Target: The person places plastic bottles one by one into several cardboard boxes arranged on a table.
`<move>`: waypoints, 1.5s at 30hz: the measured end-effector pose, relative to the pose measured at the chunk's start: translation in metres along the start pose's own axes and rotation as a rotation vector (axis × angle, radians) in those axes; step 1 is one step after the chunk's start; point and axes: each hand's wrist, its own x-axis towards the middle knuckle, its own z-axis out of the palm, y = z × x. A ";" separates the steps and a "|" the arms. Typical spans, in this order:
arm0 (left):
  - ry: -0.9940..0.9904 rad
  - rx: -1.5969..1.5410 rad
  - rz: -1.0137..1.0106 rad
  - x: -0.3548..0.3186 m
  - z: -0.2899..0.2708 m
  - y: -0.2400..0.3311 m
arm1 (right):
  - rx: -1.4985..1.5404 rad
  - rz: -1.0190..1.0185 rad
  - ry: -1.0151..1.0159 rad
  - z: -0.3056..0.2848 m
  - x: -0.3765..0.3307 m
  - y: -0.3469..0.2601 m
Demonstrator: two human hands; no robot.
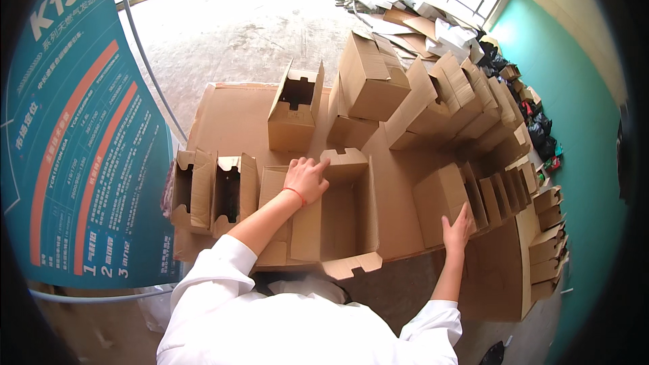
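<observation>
Nearby, toward six o'clock, an open carton sits under the left hand, grip unclear. Toward four o'clock, the right hand, grip apart, borders a second carton; gentle pressure should prevent creases.

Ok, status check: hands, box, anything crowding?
Left hand at open box's upper-left edge. Right hand by a box row's near end. Open box's flaps out. Upright box just beyond.

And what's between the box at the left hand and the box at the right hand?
Only bare cardboard lies between them, in the head view.
</observation>
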 end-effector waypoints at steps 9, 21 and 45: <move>0.022 -0.024 0.001 -0.003 -0.001 -0.003 | -0.076 0.048 0.021 0.024 0.050 0.065; 0.015 -0.008 -0.001 -0.001 0.002 -0.001 | 0.336 -0.040 -0.038 0.092 0.093 0.113; 0.025 -0.063 -0.020 -0.003 -0.001 -0.001 | 0.256 0.370 -0.609 0.140 0.137 0.131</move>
